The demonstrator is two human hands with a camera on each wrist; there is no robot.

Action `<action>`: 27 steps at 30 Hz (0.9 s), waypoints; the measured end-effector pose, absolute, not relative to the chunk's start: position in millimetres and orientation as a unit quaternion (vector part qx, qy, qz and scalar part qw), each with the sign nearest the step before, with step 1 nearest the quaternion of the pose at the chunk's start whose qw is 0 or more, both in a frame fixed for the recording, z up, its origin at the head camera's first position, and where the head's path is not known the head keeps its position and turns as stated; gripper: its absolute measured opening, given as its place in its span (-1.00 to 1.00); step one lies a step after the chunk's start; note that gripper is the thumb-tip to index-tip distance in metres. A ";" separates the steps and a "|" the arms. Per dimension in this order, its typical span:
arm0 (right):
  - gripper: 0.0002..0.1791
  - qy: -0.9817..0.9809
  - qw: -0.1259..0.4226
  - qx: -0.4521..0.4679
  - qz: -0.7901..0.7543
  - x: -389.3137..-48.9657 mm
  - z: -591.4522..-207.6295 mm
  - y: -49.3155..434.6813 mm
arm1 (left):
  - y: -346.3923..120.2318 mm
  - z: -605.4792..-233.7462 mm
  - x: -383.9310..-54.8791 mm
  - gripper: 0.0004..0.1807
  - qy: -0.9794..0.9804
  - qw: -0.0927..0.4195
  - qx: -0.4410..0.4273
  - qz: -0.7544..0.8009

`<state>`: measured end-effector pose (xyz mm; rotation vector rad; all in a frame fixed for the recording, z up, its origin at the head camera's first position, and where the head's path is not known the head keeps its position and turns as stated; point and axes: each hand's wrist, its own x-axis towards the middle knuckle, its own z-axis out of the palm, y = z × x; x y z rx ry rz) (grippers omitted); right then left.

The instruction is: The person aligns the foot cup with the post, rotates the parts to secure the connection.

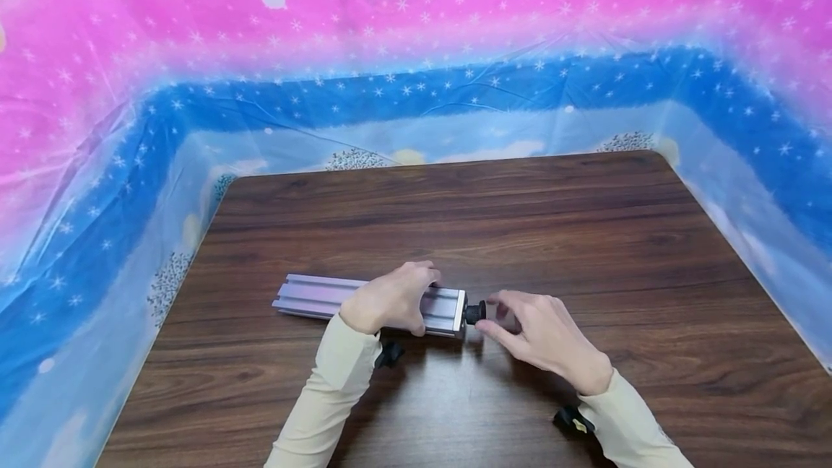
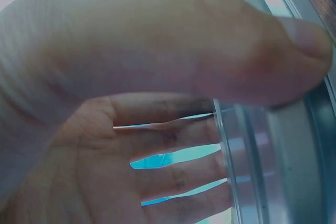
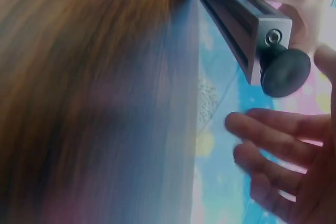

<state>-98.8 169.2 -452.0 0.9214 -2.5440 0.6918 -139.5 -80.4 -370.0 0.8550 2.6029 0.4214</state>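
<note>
A silver slotted aluminium profile (image 1: 318, 293) lies on the table, pointing left to right. Its right end carries a flat end plate (image 3: 282, 23) with a bolt in it and a black round foot (image 1: 477, 312) on a short stem. My left hand (image 1: 393, 300) grips the profile near that end from above, thumb on the near side and fingers across the far side. Around the foot my right hand (image 1: 542, 331) is spread, its fingers (image 3: 273, 135) loosely bent and apart from the foot in the right wrist view. The thumb tip is close to the foot's rim; contact cannot be told.
The dark wood-grain table (image 1: 455, 215) has rounded far corners. A pink and blue patterned cloth (image 1: 416, 85) hangs behind it and along both sides. Black wrist straps with cameras (image 1: 573, 421) sit at both cuffs.
</note>
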 end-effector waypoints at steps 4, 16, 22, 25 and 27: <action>-0.34 -0.870 0.192 0.376 0.256 -99.1 -454.0 171.6 | -80.9 -369.1 -139.4 -0.28 0.923 0.183 0.303 0.151; -0.48 -0.859 0.212 0.391 0.252 -99.0 -456.8 169.8 | -80.0 -369.7 -137.8 -0.30 0.921 0.181 0.306 0.157; -0.66 -0.880 0.203 0.363 0.228 -100.0 -457.7 166.8 | -80.3 -370.3 -137.8 -0.31 0.921 0.179 0.308 0.160; -0.56 -0.885 0.204 0.358 0.217 -101.4 -458.0 164.7 | -80.3 -369.7 -137.5 -0.31 0.920 0.178 0.311 0.162; -0.47 -0.886 0.205 0.356 0.214 -102.5 -458.5 163.6 | -80.2 -369.5 -137.2 -0.31 0.919 0.175 0.313 0.164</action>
